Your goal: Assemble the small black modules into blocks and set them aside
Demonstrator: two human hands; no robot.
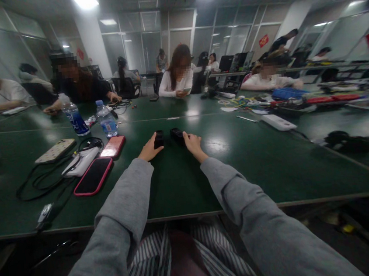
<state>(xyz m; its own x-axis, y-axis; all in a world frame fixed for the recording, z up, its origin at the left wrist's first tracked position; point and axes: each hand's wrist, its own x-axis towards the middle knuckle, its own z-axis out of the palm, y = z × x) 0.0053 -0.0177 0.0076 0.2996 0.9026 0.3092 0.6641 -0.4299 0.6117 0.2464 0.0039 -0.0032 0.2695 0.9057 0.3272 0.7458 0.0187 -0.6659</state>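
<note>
Both my forearms, in grey sleeves, reach over the green table. My left hand (149,149) is closed on the side of a small black box-shaped object (159,138), thumb at the near end and fingers along its left. A little to the right, my right hand (194,145) grips a second black box-shaped object (176,133), which sits at a slant. A narrow strip of tabletop separates the two objects. Their exact kind is too dark to make out. Nearest to my left hand is a phone in a pink-red case (113,147).
Left on the table (183,190) are a red-rimmed phone (93,177), a white power bank (80,162) with black cables, a patterned phone case (55,151) and two water bottles (106,120). A white device (278,122) and jumbled cables lie right. Several people sit around.
</note>
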